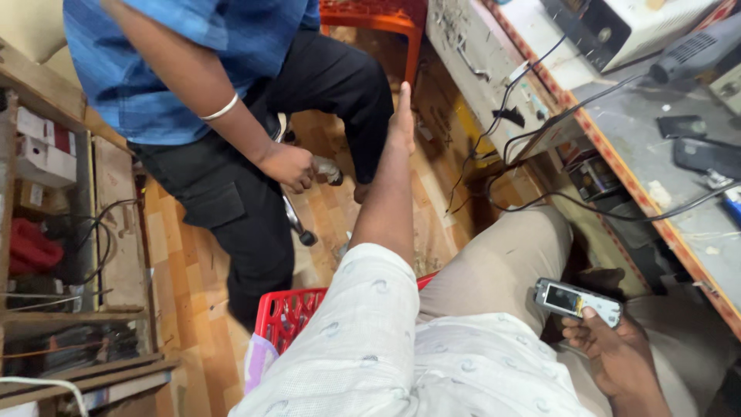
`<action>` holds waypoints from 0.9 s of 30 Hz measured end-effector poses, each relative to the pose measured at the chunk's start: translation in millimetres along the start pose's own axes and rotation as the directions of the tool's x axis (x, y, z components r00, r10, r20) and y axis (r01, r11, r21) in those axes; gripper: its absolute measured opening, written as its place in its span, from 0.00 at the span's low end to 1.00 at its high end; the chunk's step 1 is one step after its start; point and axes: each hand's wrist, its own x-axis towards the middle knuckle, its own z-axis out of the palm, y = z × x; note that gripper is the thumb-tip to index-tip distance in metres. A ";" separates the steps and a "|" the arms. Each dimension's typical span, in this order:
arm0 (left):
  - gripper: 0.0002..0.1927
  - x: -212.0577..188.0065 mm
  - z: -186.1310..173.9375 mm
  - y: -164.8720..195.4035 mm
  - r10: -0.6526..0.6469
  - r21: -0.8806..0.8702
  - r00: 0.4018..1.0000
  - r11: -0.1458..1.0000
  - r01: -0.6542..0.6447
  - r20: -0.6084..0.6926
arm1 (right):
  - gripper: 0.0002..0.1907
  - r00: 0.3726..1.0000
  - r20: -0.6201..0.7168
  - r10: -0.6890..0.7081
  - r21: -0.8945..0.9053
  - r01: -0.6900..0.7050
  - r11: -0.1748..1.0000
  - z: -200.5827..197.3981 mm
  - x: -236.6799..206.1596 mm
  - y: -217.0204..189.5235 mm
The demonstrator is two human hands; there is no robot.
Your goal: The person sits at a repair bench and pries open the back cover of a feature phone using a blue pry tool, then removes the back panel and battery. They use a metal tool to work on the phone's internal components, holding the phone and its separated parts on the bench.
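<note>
Head view. Right hand point(614, 347): low over the lap, fingers curled around a small phone point(579, 301), screen up, thumb at its lower edge; best held level with a firm grip. Left hand point(401, 120): arm stretched forward, fingers pressed together and straight, holding nothing. Co-worker's hand point(287, 166): closed on a metal tool point(297, 220) above the wooden floor point(185, 262). Tabletop point(641, 123): at right, cables trailing over its edge. Red crate point(289, 313): near the knees. Little open floor between legs.
</note>
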 end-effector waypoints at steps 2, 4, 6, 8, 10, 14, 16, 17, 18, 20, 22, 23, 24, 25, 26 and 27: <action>0.68 0.6 -2.2 3.1 0.061 0.024 0.997 0.998 -0.060 -0.039 | 0.12 0.999 -0.032 0.011 -0.029 -0.012 1.000 2.0 -0.1 -2.2; 0.64 1.0 -5.8 3.1 0.093 0.069 0.989 0.994 -0.085 -0.115 | 0.13 1.000 0.001 0.006 -0.007 -0.006 1.000 5.5 -2.7 -5.1; 0.56 2.3 -7.9 2.0 0.104 0.199 0.971 0.978 -0.061 -0.216 | 0.14 1.000 -0.002 -0.021 0.004 0.021 1.000 9.0 -9.2 -8.8; 0.49 2.1 -10.4 1.5 0.224 0.467 0.919 0.883 -0.050 -0.325 | 0.14 0.997 -0.032 -0.076 0.004 0.076 0.997 12.1 -19.1 -15.8; 0.45 0.8 -10.4 2.5 0.397 0.715 0.857 0.698 -0.050 -0.328 | 0.16 0.944 0.117 -0.307 -0.035 0.313 0.949 8.3 -37.8 -32.1; 0.40 -3.3 -6.0 4.1 0.375 0.420 0.847 0.884 -0.204 -0.377 | 0.19 0.929 -0.011 -0.369 0.273 0.358 0.893 -9.7 -83.2 -88.9; 0.36 -6.7 -2.7 5.3 0.407 0.394 0.828 0.884 -0.251 -0.386 | 0.19 0.862 -0.122 -0.492 0.257 0.506 0.823 -17.8 -104.3 -119.1; 0.35 -7.8 -0.2 6.9 0.423 0.375 0.819 0.884 -0.279 -0.387 | 0.19 0.822 -0.171 -0.544 0.211 0.570 0.794 -19.3 -112.4 -131.6; 0.33 -9.3 2.4 8.5 0.421 0.321 0.825 0.895 -0.310 -0.376 | 0.19 0.779 -0.212 -0.590 0.166 0.624 0.764 -20.7 -119.0 -143.3; 0.31 -11.7 6.7 15.3 0.426 0.189 0.828 0.905 -0.382 -0.364 | 0.19 0.714 -0.263 -0.649 0.078 0.686 0.723 -18.6 -126.2 -160.3; 0.31 -15.9 9.3 24.1 0.424 0.146 0.845 0.906 -0.398 -0.325 | 0.19 0.677 -0.287 -0.677 0.022 0.712 0.702 -13.2 -128.5 -169.0; 0.31 -19.9 9.6 27.6 0.420 0.129 0.852 0.907 -0.400 -0.313 | 0.19 0.666 -0.295 -0.685 0.008 0.719 0.695 -10.2 -126.5 -171.4; 0.29 -23.8 9.3 31.0 0.412 0.104 0.870 0.911 -0.399 -0.271 | 0.19 0.660 -0.299 -0.689 -0.008 0.720 0.694 -8.8 -126.3 -172.8; 0.27 -28.0 8.8 32.7 0.401 0.081 0.887 0.916 -0.393 -0.227 | 0.19 0.652 -0.310 -0.692 -0.025 0.722 0.691 -8.0 -126.0 -173.2; 0.25 -32.6 8.6 35.1 0.391 0.060 0.903 0.920 -0.387 -0.179 | 0.19 0.647 -0.313 -0.695 -0.032 0.724 0.689 -7.6 -124.1 -173.5; 0.24 -37.6 8.4 37.7 0.393 0.001 0.909 0.918 -0.397 -0.138 | 0.19 0.644 -0.314 -0.698 -0.039 0.726 0.687 -7.0 -119.7 -173.8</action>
